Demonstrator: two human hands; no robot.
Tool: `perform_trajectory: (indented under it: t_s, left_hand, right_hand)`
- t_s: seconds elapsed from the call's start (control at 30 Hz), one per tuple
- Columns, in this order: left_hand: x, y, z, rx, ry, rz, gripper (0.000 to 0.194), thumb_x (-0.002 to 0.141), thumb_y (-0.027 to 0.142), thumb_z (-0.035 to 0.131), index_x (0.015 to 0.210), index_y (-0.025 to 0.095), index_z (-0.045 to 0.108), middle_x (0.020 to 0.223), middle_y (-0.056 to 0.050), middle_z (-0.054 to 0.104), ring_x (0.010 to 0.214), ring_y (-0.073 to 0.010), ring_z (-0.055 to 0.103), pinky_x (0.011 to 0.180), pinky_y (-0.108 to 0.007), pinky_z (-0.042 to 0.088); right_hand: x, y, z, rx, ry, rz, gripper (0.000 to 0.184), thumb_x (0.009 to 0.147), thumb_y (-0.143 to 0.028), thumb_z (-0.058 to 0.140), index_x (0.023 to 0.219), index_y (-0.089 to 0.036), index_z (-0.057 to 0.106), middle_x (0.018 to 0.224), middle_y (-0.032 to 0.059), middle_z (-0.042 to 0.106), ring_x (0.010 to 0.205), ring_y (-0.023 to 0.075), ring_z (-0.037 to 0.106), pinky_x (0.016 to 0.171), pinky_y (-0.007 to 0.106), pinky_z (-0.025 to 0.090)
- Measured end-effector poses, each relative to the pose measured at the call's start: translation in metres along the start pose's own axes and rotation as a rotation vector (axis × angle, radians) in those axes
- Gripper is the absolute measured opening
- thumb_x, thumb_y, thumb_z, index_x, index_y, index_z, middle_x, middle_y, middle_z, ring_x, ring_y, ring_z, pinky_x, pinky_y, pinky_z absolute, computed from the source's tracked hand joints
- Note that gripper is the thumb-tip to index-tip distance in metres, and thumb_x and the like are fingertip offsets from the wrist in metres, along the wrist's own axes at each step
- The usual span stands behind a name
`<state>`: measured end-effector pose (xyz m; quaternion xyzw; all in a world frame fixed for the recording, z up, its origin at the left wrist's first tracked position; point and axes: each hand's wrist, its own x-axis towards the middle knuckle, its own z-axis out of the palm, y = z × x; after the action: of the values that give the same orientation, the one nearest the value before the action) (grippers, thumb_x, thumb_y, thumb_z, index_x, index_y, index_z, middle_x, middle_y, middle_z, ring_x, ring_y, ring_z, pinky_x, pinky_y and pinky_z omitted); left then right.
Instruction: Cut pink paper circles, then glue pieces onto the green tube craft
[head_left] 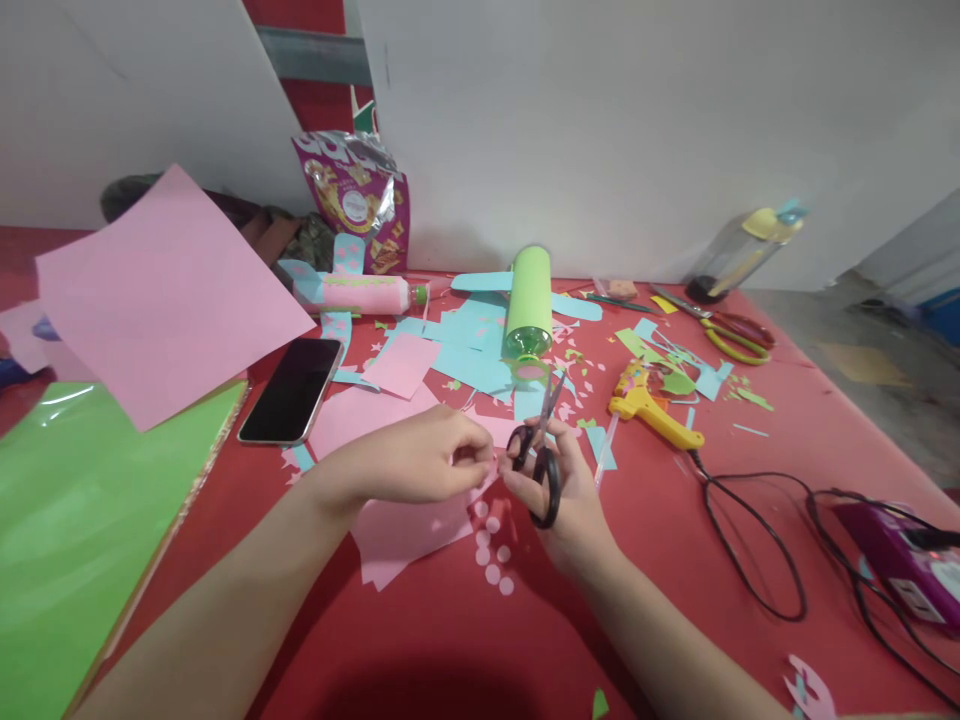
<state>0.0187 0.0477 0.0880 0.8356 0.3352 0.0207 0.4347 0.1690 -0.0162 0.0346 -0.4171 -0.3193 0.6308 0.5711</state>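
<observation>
From left: a phone [292, 390] lies near pink sheets [409, 540], presumably set aside to spare working space. The left hand [427, 455] has its grip pinched together on a small pink paper piece [486, 486], where both hands' fingertips can reach it. Pink discs [493, 574] lie just below, perhaps kept apart from the scraps [577, 375]. The right hand [566, 500] has its grip clamped on black-handled scissors [546, 408], blades pointing away from the wearer, apparently to free the fingertips. A yellow glue gun [652, 415] rests farther right. Behind the red desk [450, 630] rises a pale wall [637, 140]; grey floor [817, 310] shows at right.
</observation>
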Motion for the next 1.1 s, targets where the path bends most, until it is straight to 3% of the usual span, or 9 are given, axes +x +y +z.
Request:
perform_trajectory:
  t_s: [0.27, 0.63, 0.93, 1.1]
  left_hand:
    - [0.002, -0.002, 0.0084, 0.033, -0.056, 0.052, 0.024, 0.079, 0.022, 0.039, 0.062, 0.015, 0.054, 0.062, -0.001, 0.057, 0.059, -0.0116, 0.05, 0.055, -0.022, 0.035]
    - [0.0042, 0.0005, 0.0085, -0.03, 0.015, 0.001, 0.017, 0.073, 0.022, 0.045, 0.057, 0.016, 0.049, 0.057, 0.001, 0.052, 0.053, -0.0104, 0.044, 0.051, -0.022, 0.032]
    - [0.0041, 0.0012, 0.0045, -0.029, 0.077, -0.082, 0.018, 0.075, 0.022, 0.039, 0.06, 0.017, 0.048, 0.06, 0.001, 0.052, 0.054, -0.0108, 0.044, 0.051, -0.021, 0.031]
    - [0.0047, 0.0016, 0.0048, -0.02, 0.063, -0.068, 0.021, 0.078, 0.025, 0.037, 0.064, 0.017, 0.051, 0.064, 0.0, 0.054, 0.059, -0.012, 0.047, 0.053, -0.022, 0.034]
  right_hand:
    - [-0.0004, -0.0003, 0.0017, -0.05, -0.039, 0.026, 0.047, 0.053, -0.01, 0.073, 0.089, -0.026, 0.048, 0.075, -0.0068, 0.049, 0.059, 0.0061, 0.05, 0.055, 0.02, 0.043]
    - [-0.0004, -0.0006, 0.0001, -0.115, -0.029, 0.029, 0.044, 0.056, -0.018, 0.074, 0.09, -0.026, 0.046, 0.076, -0.0059, 0.048, 0.061, 0.008, 0.05, 0.052, 0.021, 0.043]
    - [0.0014, 0.0022, -0.0016, -0.042, 0.102, -0.032, 0.044, 0.055, -0.011, 0.074, 0.087, -0.026, 0.048, 0.073, -0.0074, 0.052, 0.063, 0.0058, 0.051, 0.057, 0.018, 0.043]
    - [0.002, 0.0033, -0.0033, -0.025, 0.102, -0.039, 0.045, 0.055, -0.01, 0.073, 0.089, -0.027, 0.049, 0.073, -0.0075, 0.052, 0.063, 0.0057, 0.051, 0.059, 0.018, 0.044]
